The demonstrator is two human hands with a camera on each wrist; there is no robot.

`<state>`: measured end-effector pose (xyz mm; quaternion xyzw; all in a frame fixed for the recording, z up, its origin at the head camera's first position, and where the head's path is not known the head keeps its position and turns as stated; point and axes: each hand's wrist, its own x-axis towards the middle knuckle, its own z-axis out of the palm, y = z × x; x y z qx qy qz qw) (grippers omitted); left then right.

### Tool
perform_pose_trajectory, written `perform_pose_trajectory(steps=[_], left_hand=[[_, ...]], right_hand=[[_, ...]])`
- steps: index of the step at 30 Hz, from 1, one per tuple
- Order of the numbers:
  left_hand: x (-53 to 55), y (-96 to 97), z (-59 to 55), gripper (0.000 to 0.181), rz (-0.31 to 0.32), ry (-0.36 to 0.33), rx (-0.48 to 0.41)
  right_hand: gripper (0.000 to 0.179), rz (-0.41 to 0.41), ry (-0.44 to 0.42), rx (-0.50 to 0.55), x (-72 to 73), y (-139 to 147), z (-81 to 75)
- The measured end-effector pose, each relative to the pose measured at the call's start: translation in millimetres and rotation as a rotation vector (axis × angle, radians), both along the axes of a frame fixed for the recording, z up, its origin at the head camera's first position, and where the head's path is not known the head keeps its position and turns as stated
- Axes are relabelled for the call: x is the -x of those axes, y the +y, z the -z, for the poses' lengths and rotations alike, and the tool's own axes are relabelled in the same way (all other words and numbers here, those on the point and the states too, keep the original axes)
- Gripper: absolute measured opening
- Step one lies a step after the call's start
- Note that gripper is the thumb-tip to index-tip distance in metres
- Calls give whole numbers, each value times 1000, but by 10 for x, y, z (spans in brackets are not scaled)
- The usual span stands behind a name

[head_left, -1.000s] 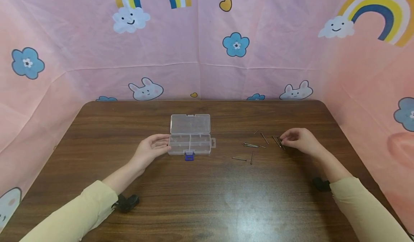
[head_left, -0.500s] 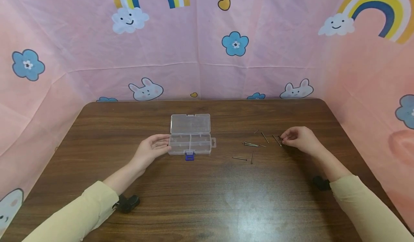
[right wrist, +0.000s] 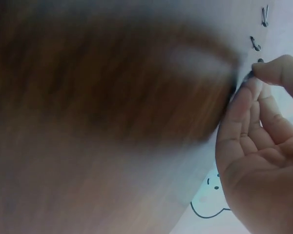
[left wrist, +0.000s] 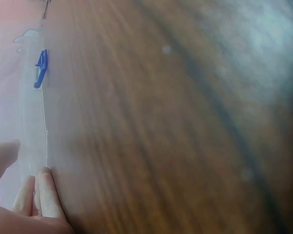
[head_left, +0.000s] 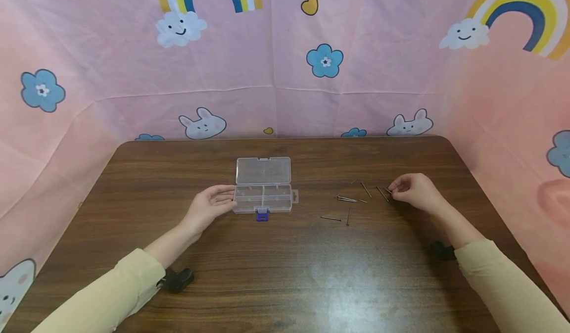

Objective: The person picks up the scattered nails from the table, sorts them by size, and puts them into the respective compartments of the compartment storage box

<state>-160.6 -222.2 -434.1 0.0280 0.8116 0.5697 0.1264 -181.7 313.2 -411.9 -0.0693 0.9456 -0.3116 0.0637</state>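
Straight fingers of my left hand [head_left: 208, 207] touch the left end of a clear plastic box [head_left: 263, 210], whose lid [head_left: 263, 170] lies folded back. Its blue latch [head_left: 262, 215] hangs at the near side; the latch [left wrist: 41, 68] also shows in the left wrist view. At the right, thumb and forefinger of my right hand [head_left: 411, 192] pinch a nail [head_left: 389, 191], mostly hidden by the fingertips. Another nail [head_left: 382, 193] lies just left of those fingertips. In the right wrist view, my right hand [right wrist: 259, 131] has its thumb pressed against the forefinger, with a dark tip between them.
Between box and right hand, several loose nails lie scattered, among them a nail [head_left: 331, 218] near the front, a close group of nails [head_left: 347, 199] and a nail [head_left: 365, 189] farther back. A pink printed cloth [head_left: 294, 110] hangs behind the brown wooden table [head_left: 285, 273].
The nail at my right fingertips, lying slanted on the table a second ago, is now pinched and mostly hidden by the fingers. The left hand stays at the box.
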Motion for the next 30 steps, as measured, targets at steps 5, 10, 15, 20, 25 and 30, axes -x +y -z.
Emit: perform_pose_trajectory(steps=[5,10,15,20,25,30], left_hand=[[0,7,-5,57,-4,-1,-4],[0,9,-5,57,-6,-3,-3],[1,6,1,57,-5,-1,-6],[5,5,2,57,-6,-2,-17],[6,1,7,58,-5,-7,-17],[5,-2,11,58,-5,-8,-19]], right_hand=[[13,0,4,2,27,8,-7],[14,-17,18,30,69,-64,-41],[13,-42,24,47,128,-178,-72],[14,-61,24,67,187,-306,-102],[14,-78,23,85,241,-452,-136],[14,-98,20,128,296,-605,-159]])
